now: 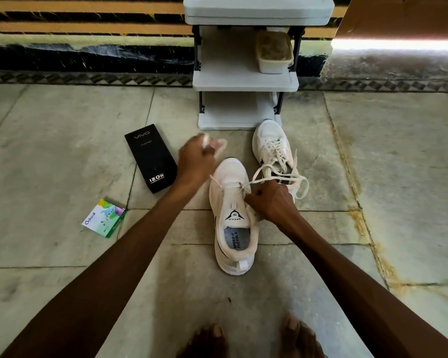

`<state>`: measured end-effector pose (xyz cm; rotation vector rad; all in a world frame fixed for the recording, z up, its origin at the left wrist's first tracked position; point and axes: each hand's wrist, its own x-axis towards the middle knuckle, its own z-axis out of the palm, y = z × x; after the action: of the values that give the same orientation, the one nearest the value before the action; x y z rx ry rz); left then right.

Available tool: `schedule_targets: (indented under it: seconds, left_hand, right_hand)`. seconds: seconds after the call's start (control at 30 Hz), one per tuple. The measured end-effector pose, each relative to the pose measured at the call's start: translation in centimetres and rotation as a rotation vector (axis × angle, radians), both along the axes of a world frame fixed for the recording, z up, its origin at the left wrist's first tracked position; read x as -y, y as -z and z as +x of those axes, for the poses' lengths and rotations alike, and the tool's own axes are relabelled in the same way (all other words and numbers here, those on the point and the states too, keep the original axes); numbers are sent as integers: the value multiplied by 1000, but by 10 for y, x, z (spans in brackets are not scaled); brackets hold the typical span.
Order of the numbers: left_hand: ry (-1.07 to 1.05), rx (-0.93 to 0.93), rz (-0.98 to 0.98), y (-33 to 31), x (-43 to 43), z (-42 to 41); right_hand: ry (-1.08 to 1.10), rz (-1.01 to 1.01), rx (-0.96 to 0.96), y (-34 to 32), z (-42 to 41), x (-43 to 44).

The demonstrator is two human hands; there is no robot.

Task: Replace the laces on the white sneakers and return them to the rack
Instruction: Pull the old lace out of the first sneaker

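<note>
Floor: two white sneakers (pixel 228 174) (pixel 268 135), one lace (pixel 276 151) apiece, one black box (pixel 151 158), one green packet (pixel 104 218). One rack (pixel 243 80) with one tub (pixel 274 51). Two hands (pixel 195 156) (pixel 272 200).

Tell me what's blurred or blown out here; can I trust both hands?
Head view: the left hand is smeared by motion, so the lace it pinches reads poorly; head view: the right hand and the near sneaker it grips are sharp; head view, upper right: a strip of light is blown out.

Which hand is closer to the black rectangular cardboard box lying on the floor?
Left. The left hand, pinching a white lace, is just right of the black box; the right hand grips the near white sneaker, farther right.
</note>
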<state>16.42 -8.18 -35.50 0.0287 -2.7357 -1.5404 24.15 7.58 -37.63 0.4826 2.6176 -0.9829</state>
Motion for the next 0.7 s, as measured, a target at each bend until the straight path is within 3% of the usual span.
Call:
schedule_targets:
  seconds: [0.03, 0.1, 0.2, 0.23, 0.3, 0.37, 0.43, 0.5, 0.53, 0.63, 0.7]
  left_hand:
    - [-121, 22, 154, -5, 6, -7]
    - [-191, 79, 243, -9, 20, -19]
    - [-2, 330, 177, 1, 30, -21]
    - [63, 423, 88, 7, 32, -20]
    - [220, 517, -283, 16, 35, -15]
    - [297, 459, -595, 25, 38, -7]
    - [241, 334, -706, 28, 38, 3]
    - [190, 234, -676, 24, 35, 12]
    - [199, 272, -590, 21, 33, 14]
    - [302, 627, -244, 1, 20, 24]
    - [401, 669, -307, -3, 14, 31]
  right_hand:
    - [1, 0, 6, 1, -1, 0]
    - [5, 2, 16, 2, -1, -2]
    - [-31, 40, 4, 3, -2, 0]
    - [-58, 65, -25, 2, -2, 1]
    - [-120, 99, -122, -1, -3, 4]
    - [-203, 98, -187, -3, -7, 7]
    - [-292, 114, -204, -4, -12, 8]
    - [-359, 136, -222, -3, -17, 9]
    - [-384, 152, -232, -2, -19, 9]
    - [-449, 217, -231, -3, -25, 11]
    - [-470, 261, -250, -4, -29, 16]
